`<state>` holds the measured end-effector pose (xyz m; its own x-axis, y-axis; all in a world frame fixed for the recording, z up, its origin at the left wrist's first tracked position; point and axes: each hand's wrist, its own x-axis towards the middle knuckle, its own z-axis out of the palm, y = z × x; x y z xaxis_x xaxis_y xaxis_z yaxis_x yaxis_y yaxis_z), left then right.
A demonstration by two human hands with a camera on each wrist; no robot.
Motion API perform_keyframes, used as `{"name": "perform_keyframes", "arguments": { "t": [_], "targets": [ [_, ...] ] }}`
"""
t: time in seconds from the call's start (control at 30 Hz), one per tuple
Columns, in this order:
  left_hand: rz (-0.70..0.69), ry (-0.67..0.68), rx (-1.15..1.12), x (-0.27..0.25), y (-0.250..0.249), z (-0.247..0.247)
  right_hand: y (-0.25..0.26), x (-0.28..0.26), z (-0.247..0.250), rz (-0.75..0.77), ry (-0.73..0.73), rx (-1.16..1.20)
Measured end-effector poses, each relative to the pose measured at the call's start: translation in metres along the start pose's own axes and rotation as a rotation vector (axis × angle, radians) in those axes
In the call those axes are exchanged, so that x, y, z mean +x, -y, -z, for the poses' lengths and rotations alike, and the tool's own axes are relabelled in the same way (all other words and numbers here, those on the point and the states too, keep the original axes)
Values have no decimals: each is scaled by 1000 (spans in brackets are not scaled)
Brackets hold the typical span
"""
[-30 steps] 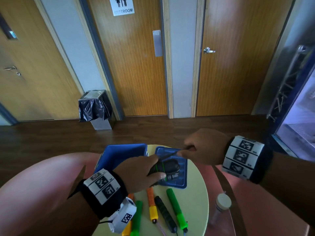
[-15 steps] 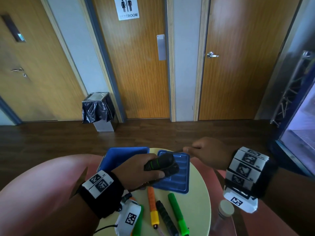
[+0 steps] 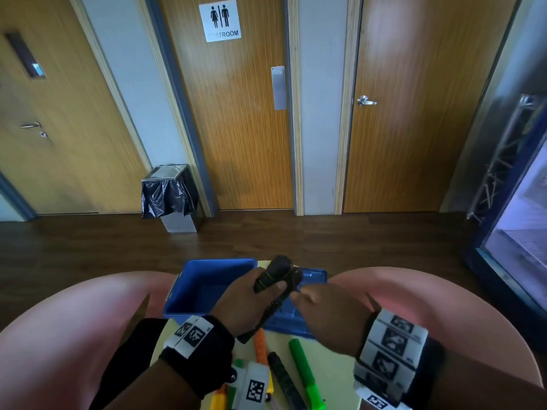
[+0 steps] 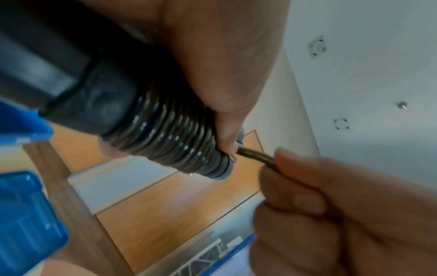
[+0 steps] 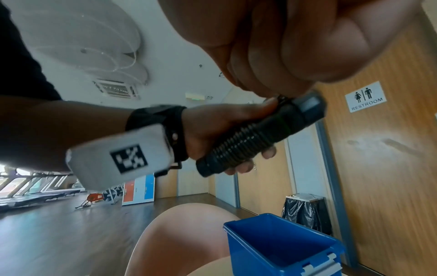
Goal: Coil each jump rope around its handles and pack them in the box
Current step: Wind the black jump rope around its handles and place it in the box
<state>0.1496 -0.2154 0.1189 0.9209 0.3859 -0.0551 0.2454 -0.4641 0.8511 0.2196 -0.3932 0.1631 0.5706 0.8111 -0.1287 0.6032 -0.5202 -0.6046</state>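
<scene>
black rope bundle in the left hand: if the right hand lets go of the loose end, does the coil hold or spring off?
Likely springs loose: the black rope looks glossy, with its end only pinched by the right hand. The bundle probably feels stiff. It may roll if set down.

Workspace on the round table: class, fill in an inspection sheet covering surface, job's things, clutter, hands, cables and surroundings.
Surface: round pale yellow table, between two pink chairs.
Job's things: black jump rope nearly all coiled round its handles; open blue box, nothing seen inside; blue lid beside it; orange handle, black handle and green handle lie uncoiled on the table.
Clutter: nothing seen.
Hands: left hand grips the coiled bundle; right hand pinches the rope's free end.
Cables: nothing seen.
Surroundings: restroom door, lined bin, dark wood floor.
</scene>
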Motion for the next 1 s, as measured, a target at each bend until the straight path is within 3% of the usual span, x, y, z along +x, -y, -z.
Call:
{"name": "perform_keyframes", "arguments": {
  "t": [0.1, 0.3, 0.47, 0.67, 0.83, 1.0],
  "targets": [
    [73, 0, -154, -4, -8, -9, -4, 0, -22, 32, -34, -7],
    [253, 95, -750, -5, -18, -18, -5, -3, -27, 97, -69, 56],
    [367, 205, -1020, 0, -18, -13, 5, -3, -21, 119, -107, -219],
    [445, 109, -1097, 8, -18, -9, 15, -2, -30, 138, -234, -330],
    [501, -59, -1086, 19, -2, -5, 16, 11, -43, 154, -207, -414],
    [579, -120, -1100, 20, 12, 9, 29, 18, -54, 183, -141, -500]
  ]
}}
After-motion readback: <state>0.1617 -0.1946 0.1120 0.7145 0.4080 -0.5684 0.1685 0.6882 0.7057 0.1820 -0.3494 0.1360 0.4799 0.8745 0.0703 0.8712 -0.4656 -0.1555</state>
